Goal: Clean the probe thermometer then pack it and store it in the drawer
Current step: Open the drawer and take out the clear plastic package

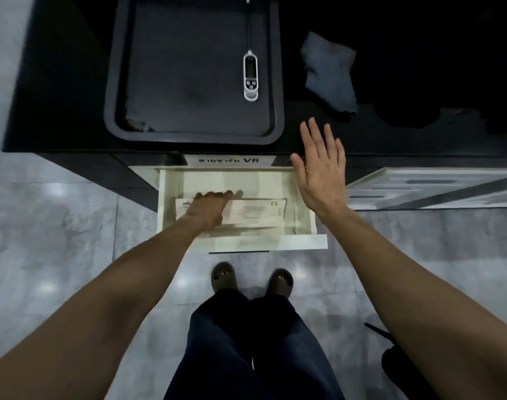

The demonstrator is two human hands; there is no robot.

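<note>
Step in hand: fetching pack from open drawer (304, 236). Left hand (209, 210) inside, on flat box (258, 210) — grip not discernible. Right hand (321, 168) spread, empty. Probe thermometer (251, 73) on tray (116, 82), 12 o'clock, uncleaned by look. Cloth (330, 70) at 1. Next: lift box out, w/o snagging.

Black tray (116, 82); white-and-grey thermometer (251, 75); grey-blue cloth (328, 72); cream drawer (304, 203); mottled grey floor tiles (59, 226).

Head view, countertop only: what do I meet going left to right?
Dark tray → probe thermometer, lying inside the tray along its right side → grey cloth, on the counter right of the tray.
</note>
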